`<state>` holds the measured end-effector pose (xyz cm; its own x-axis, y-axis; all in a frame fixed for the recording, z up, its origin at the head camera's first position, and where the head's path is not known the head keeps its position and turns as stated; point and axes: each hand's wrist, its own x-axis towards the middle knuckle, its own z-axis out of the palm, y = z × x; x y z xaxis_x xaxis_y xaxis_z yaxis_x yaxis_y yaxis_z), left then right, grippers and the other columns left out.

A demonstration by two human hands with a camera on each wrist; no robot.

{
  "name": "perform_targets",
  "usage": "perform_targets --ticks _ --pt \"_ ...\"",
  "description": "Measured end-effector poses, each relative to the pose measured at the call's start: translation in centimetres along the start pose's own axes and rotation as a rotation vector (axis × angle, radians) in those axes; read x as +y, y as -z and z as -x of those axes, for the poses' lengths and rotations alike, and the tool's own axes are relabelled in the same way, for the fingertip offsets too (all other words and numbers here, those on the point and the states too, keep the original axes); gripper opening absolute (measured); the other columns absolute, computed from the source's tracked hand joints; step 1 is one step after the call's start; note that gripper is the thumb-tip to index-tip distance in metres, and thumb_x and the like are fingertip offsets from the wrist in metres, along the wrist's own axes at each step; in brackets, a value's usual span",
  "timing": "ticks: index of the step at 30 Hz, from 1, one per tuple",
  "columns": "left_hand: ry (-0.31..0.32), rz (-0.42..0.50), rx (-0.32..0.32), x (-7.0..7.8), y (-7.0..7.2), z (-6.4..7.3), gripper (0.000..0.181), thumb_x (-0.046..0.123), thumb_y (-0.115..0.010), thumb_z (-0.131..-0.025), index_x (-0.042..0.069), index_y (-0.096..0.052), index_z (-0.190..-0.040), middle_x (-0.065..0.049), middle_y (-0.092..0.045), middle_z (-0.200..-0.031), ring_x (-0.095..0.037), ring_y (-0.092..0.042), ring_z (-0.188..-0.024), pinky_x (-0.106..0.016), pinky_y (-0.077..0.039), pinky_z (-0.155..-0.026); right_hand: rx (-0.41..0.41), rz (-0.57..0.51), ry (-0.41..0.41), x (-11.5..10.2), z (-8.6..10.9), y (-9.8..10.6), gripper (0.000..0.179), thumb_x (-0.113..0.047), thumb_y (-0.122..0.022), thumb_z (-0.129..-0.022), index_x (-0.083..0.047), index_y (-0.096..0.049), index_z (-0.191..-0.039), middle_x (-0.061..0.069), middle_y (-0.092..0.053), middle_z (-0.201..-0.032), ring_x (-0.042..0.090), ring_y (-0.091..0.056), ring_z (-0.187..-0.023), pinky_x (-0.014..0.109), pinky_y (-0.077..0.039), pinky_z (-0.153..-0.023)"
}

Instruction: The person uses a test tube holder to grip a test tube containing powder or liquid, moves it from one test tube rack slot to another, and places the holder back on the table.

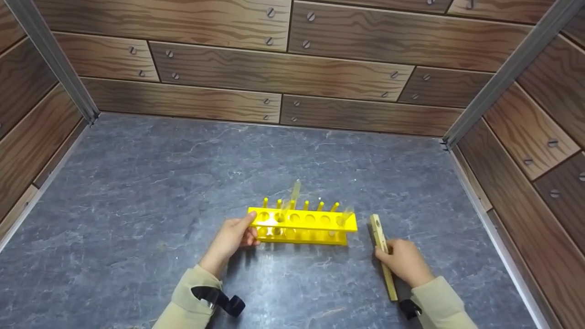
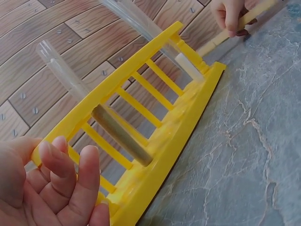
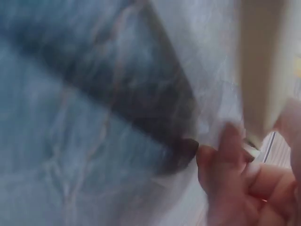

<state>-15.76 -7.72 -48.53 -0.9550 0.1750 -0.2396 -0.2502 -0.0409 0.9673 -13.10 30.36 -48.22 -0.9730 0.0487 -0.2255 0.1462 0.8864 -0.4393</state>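
Pale sleeves [image 1: 185, 299] with black straps [image 1: 219, 299] lie nearest, on a grey marbled desk [image 1: 137, 183]. Plank-patterned walls [image 1: 283, 64] rise left, far and right, metal posts [image 1: 498, 68] at the far corners. Near the middle, the left hand [image 1: 231, 235] grips the left end of a yellow rack [image 1: 301, 226] holding clear tubes [image 2: 63, 70]; right of it, the right hand [image 1: 404, 260] pinches a wooden stick [image 1: 389, 283].

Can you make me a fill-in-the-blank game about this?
1. The rack is bright ____.
2. The person's ____ hand grips the rack's end.
3. The person's ____ hand holds a wooden stick.
4. The long clear things poking out of the rack are test ____.

Missing words: yellow, left, right, tubes.
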Motion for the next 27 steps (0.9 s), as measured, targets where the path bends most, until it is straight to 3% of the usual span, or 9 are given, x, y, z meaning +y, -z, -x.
perform_targets --ticks 6,9,13,16,20,22,27 --pt "-0.006 0.002 -0.022 0.1 0.1 0.1 0.044 0.032 -0.05 -0.097 0.007 -0.057 -0.062 0.002 -0.047 -0.048 -0.016 -0.06 -0.054 -0.033 -0.054 -0.066 0.129 -0.061 0.055 -0.2 0.4 0.1 0.016 -0.017 -0.054 -0.091 -0.002 -0.055 -0.085 0.002 -0.052 -0.062 0.014 -0.046 -0.048 0.028 -0.039 -0.042" --pt "-0.006 0.004 -0.026 0.0 0.1 0.0 0.045 0.034 -0.049 -0.097 0.007 -0.058 -0.062 0.001 -0.048 -0.049 -0.016 -0.06 -0.054 -0.032 -0.053 -0.065 0.14 -0.056 0.066 0.1 0.4 0.1 0.018 -0.02 -0.05 -0.096 -0.004 -0.048 -0.088 0.002 -0.048 -0.063 0.014 -0.044 -0.05 0.028 -0.037 -0.044" --pt "-0.003 -0.007 -0.013 0.0 0.1 -0.1 0.045 0.035 -0.05 -0.096 0.006 -0.058 -0.062 0.001 -0.049 -0.049 -0.017 -0.061 -0.055 -0.033 -0.053 -0.064 0.157 -0.03 0.096 0.5 0.3 -0.1 0.021 -0.022 -0.049 -0.098 -0.002 -0.051 -0.092 0.004 -0.043 -0.062 0.015 -0.038 -0.05 0.03 -0.033 -0.045" --pt "0.001 -0.007 -0.007 0.0 0.1 -0.1 0.045 0.034 -0.051 -0.096 0.006 -0.058 -0.062 0.001 -0.049 -0.049 -0.017 -0.061 -0.055 -0.034 -0.053 -0.065 0.202 -0.001 0.127 0.8 0.4 -0.3 0.028 -0.021 -0.051 -0.097 0.006 -0.054 -0.104 0.013 -0.052 -0.068 0.019 -0.045 -0.054 0.035 -0.038 -0.048" --pt "-0.002 -0.009 -0.017 0.0 0.1 -0.1 0.044 0.034 -0.05 -0.096 0.007 -0.058 -0.062 0.002 -0.049 -0.05 -0.017 -0.06 -0.055 -0.035 -0.054 -0.067 0.2 0.022 0.11 0.9 0.6 -0.2 0.027 -0.021 -0.051 -0.097 0.006 -0.054 -0.098 0.013 -0.051 -0.066 0.02 -0.044 -0.054 0.035 -0.038 -0.048" --pt "-0.001 -0.006 -0.014 -0.1 0.1 0.0 0.045 0.034 -0.05 -0.096 0.006 -0.057 -0.062 0.002 -0.048 -0.05 -0.017 -0.06 -0.055 -0.036 -0.054 -0.068 0.168 0.035 0.09 0.8 0.8 -0.1 0.024 -0.022 -0.048 -0.098 0.0 -0.05 -0.089 0.005 -0.04 -0.06 0.017 -0.037 -0.049 0.031 -0.033 -0.045" --pt "0.003 0.001 -0.001 -0.1 0.1 -0.1 0.045 0.032 -0.049 -0.097 0.006 -0.057 -0.061 0.001 -0.046 -0.048 -0.017 -0.06 -0.054 -0.037 -0.054 -0.067 0.166 0.109 0.103 0.7 1.2 0.0 0.029 -0.029 -0.045 -0.099 -0.003 -0.046 -0.087 0.002 -0.038 -0.058 0.016 -0.036 -0.046 0.03 -0.03 -0.041"
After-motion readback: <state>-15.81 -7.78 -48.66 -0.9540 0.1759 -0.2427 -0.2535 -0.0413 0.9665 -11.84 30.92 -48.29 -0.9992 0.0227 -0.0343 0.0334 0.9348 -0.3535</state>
